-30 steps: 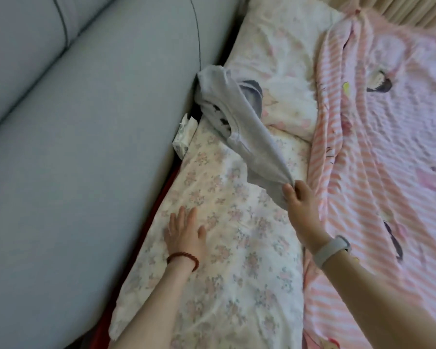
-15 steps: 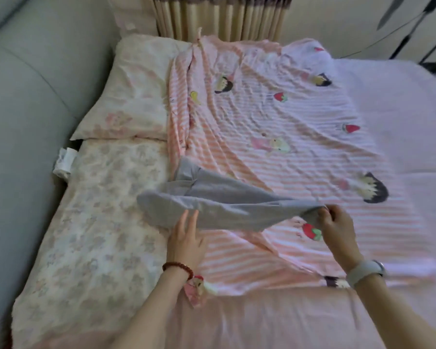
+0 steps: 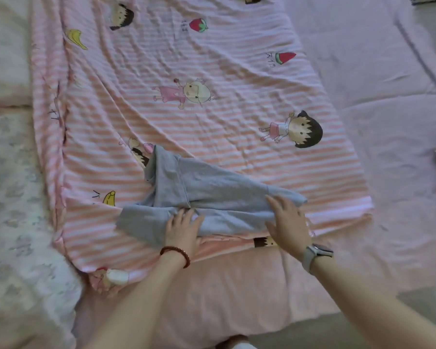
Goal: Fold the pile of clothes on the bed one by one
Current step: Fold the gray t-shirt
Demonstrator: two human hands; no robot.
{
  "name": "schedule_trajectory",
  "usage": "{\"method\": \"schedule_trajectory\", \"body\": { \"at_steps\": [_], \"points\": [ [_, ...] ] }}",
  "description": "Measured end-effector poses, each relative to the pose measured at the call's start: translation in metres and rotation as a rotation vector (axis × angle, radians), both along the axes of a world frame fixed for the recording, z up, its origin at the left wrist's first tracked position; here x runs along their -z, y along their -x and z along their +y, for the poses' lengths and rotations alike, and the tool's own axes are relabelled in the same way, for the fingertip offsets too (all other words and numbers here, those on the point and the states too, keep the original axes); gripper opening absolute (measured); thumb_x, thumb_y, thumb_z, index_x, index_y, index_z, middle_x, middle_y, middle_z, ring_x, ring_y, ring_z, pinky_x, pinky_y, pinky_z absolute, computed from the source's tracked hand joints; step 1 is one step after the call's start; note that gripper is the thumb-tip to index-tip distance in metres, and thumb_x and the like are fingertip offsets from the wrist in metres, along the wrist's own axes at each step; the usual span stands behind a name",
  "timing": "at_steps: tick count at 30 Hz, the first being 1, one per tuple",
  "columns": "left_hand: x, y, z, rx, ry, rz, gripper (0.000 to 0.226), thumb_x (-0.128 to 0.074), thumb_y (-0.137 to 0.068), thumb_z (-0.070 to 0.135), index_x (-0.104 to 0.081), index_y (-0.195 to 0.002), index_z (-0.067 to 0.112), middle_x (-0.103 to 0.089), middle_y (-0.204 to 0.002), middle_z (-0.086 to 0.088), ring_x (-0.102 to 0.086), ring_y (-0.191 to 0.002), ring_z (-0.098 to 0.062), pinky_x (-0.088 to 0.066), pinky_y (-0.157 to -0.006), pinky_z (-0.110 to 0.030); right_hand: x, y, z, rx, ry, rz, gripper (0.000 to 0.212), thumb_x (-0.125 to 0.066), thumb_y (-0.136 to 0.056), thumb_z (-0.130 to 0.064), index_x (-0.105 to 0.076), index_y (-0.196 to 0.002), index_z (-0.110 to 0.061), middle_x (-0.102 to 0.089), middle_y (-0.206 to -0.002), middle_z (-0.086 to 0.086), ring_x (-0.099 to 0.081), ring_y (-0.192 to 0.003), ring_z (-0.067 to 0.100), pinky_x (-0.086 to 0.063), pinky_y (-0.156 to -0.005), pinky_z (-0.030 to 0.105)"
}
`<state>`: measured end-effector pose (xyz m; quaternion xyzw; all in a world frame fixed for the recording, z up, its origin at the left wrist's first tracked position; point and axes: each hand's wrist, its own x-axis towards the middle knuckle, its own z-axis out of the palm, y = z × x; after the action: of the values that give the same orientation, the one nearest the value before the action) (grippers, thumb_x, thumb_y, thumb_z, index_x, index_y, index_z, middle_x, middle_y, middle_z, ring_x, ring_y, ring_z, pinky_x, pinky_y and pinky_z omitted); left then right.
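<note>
Grey, soft jersey cloth is lying in a loose, elongated heap: the grey garment is resting on the near part of a pink-and-white striped sheet, its one end bunched into an upright fold at the far left and its other end tapering toward the right. The striped sheet is thin and rippled with fine creases, printed with cartoon children, strawberries, a watermelon slice and bananas, and it is spreading over a smooth pink bed. A pale floral quilt, puffier and faded, is lying along the left side.

The left hand is lying flat on the garment's near left portion, fingers straight and spread, pressing the cloth down; a dark red bead bracelet is circling that wrist. The right hand is resting palm-down on the garment's right end, fingers extended and relaxed, gripping nothing; a pale watch is sitting on that wrist.

Half a second ago the right hand was pinching the garment's end and holding it stretched above the sheet, with the left hand only reaching under it. Now the pinch is released, the garment is lying down on the sheet, and both hands are flattening it.
</note>
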<state>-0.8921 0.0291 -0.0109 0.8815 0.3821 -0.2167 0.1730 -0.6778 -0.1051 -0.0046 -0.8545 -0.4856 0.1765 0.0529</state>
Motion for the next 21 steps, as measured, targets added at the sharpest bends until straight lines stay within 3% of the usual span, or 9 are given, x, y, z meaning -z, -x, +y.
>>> {"method": "schedule_trajectory", "body": {
  "at_steps": [2, 3, 5, 8, 10, 13, 15, 18, 21],
  "points": [
    [0.004, -0.002, 0.007, -0.059, 0.014, -0.149, 0.038, -0.053, -0.086, 0.03, -0.057, -0.121, 0.015, -0.05, -0.133, -0.008, -0.038, -0.13, -0.025, -0.024, -0.104, -0.037, 0.019, 0.015, 0.0, -0.195, 0.079, -0.083, 0.086, -0.086, -0.054, -0.032, -0.045, -0.128, -0.021, -0.057, -0.126, 0.016, -0.056, -0.116, 0.037, -0.047, -0.085, 0.056],
    [0.001, -0.003, 0.011, -0.116, 0.046, -0.227, 0.033, -0.047, -0.085, 0.026, -0.061, -0.111, 0.011, -0.06, -0.118, -0.01, -0.049, -0.12, -0.027, -0.031, -0.096, -0.036, 0.023, 0.018, 0.005, -0.234, 0.109, -0.088, 0.082, -0.084, -0.055, -0.039, -0.046, -0.127, -0.024, -0.056, -0.128, 0.015, -0.055, -0.117, 0.037, -0.046, -0.086, 0.058],
    [-0.012, -0.003, 0.017, -0.235, 0.151, -0.342, 0.036, -0.035, -0.083, 0.025, -0.062, -0.099, 0.007, -0.067, -0.092, -0.014, -0.06, -0.093, -0.032, -0.036, -0.076, -0.034, 0.029, 0.017, 0.015, -0.252, 0.107, -0.034, 0.048, -0.068, -0.07, -0.044, -0.059, -0.113, -0.024, -0.058, -0.126, 0.015, -0.055, -0.116, 0.037, -0.043, -0.088, 0.059],
    [-0.041, 0.005, 0.027, -0.35, 0.428, -0.47, 0.038, -0.041, -0.087, 0.037, -0.061, -0.091, 0.004, -0.064, -0.077, -0.013, -0.058, -0.073, -0.029, -0.042, -0.066, -0.037, 0.004, 0.008, 0.03, -0.04, 0.015, 0.463, 0.031, -0.046, -0.088, -0.031, -0.067, -0.089, -0.008, -0.068, -0.09, 0.011, -0.063, -0.086, 0.021, -0.041, -0.073, 0.034],
    [-0.062, 0.008, 0.042, -0.414, 0.603, -0.505, 0.045, -0.044, -0.08, 0.041, -0.063, -0.091, 0.003, -0.06, -0.075, -0.011, -0.053, -0.069, -0.021, -0.04, -0.065, -0.03, -0.025, -0.003, 0.039, 0.021, 0.067, 0.758, 0.021, -0.054, -0.091, -0.018, -0.066, -0.085, -0.002, -0.059, -0.069, 0.002, -0.049, -0.06, 0.003, -0.033, -0.059, 0.024],
    [-0.079, 0.0, 0.074, -0.443, 0.719, -0.469, 0.039, -0.053, -0.086, 0.039, -0.063, -0.094, 0.003, -0.06, -0.08, -0.009, -0.054, -0.074, -0.017, -0.04, -0.067, -0.028, -0.061, -0.022, 0.057, 0.059, 0.021, 0.943, 0.009, -0.063, -0.087, -0.01, -0.068, -0.08, -0.013, -0.056, -0.067, -0.005, -0.047, -0.059, 0.002, -0.036, -0.057, 0.018],
    [-0.076, -0.016, 0.101, -0.47, 0.491, -0.462, 0.025, -0.053, -0.092, 0.031, -0.061, -0.099, 0.008, -0.061, -0.087, -0.002, -0.057, -0.079, -0.016, -0.044, -0.072, -0.027, -0.064, -0.034, 0.076, 0.106, -0.004, 0.829, 0.006, -0.064, -0.087, -0.016, -0.066, -0.09, -0.021, -0.063, -0.078, -0.001, -0.056, -0.071, 0.007, -0.046, -0.066, 0.025],
    [-0.06, -0.033, 0.13, -0.563, 0.05, -0.443, 0.03, -0.049, -0.092, 0.027, -0.053, -0.119, 0.014, -0.056, -0.117, -0.008, -0.055, -0.104, -0.026, -0.046, -0.09, -0.039, -0.05, -0.042, 0.1, 0.153, 0.01, 0.329, 0.039, -0.057, -0.091, -0.026, -0.05, -0.128, -0.017, -0.058, -0.118, 0.005, -0.056, -0.106, 0.02, -0.046, -0.09, 0.039],
    [-0.038, -0.032, 0.126, -0.451, -0.035, -0.476, 0.037, -0.053, -0.09, 0.029, -0.052, -0.123, 0.012, -0.05, -0.127, -0.012, -0.048, -0.116, -0.029, -0.041, -0.096, -0.042, -0.032, -0.027, 0.103, 0.091, -0.063, 0.228, 0.047, -0.054, -0.092, -0.028, -0.042, -0.136, -0.017, -0.048, -0.132, 0.007, -0.048, -0.117, 0.023, -0.042, -0.097, 0.04]
  ]
}}
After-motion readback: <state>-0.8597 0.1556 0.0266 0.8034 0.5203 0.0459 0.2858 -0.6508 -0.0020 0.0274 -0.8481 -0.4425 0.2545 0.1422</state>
